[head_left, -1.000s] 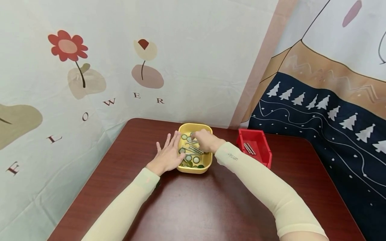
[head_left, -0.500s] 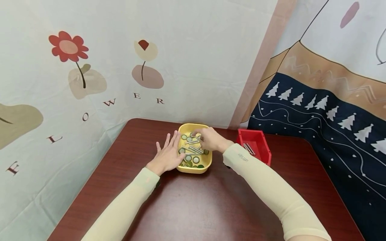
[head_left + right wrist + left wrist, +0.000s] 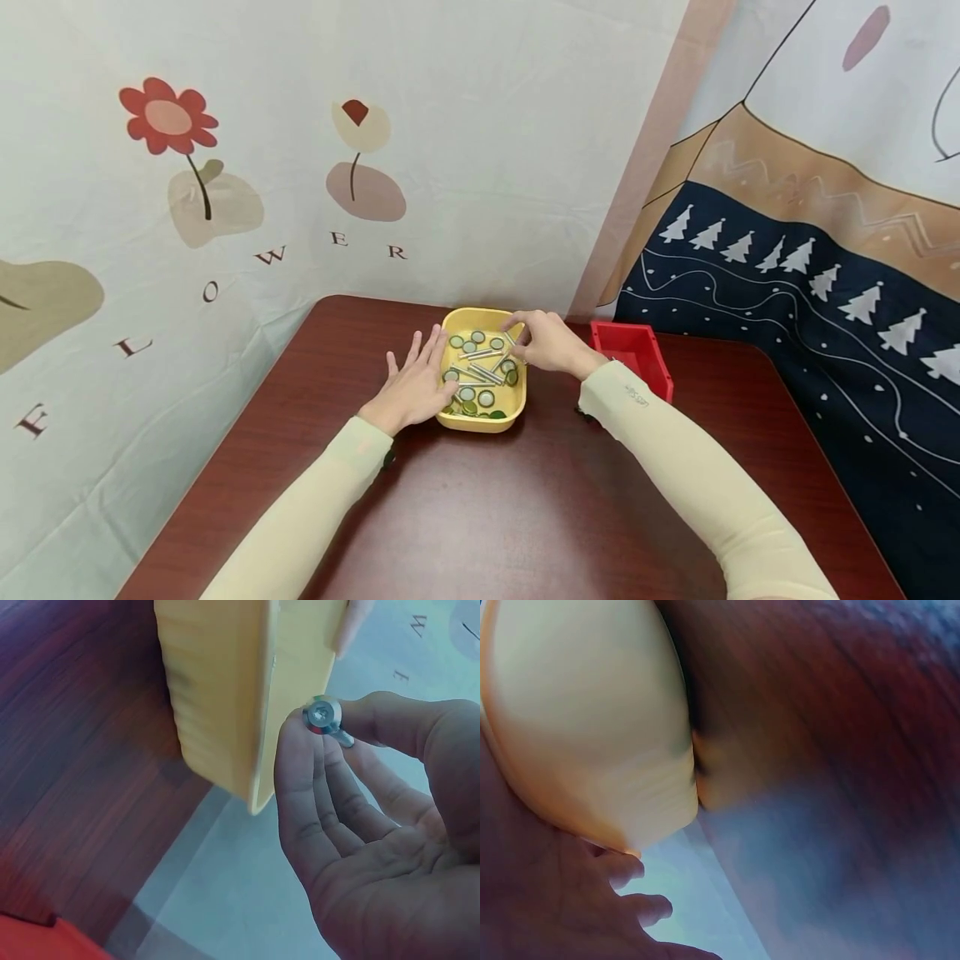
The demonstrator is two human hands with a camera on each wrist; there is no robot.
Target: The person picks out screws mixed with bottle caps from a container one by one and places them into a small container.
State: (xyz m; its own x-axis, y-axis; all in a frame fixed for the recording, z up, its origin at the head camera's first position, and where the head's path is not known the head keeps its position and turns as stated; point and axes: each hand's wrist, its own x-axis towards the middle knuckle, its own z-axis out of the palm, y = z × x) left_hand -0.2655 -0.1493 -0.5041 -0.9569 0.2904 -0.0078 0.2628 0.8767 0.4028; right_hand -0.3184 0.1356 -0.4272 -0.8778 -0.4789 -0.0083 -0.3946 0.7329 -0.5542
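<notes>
A yellow plastic bin near the far edge of the table holds several silver screws mixed with round bottle caps. My left hand lies along the bin's left rim with fingers straight. In the left wrist view, the bin's wall fills the upper left, with the fingers below it. Over the right rim, my right hand pinches one screw between thumb and fingertips. The right wrist view shows this screw head-on, its socketed head toward the camera.
To the right stands a red bin, its front part hidden behind the right forearm. The dark red wooden table extends toward me. A printed cloth hangs right behind the table's far edge.
My right hand has risen from inside the yellow bin and moved right to its rim, bringing a screw along. The left hand has stayed in place.
</notes>
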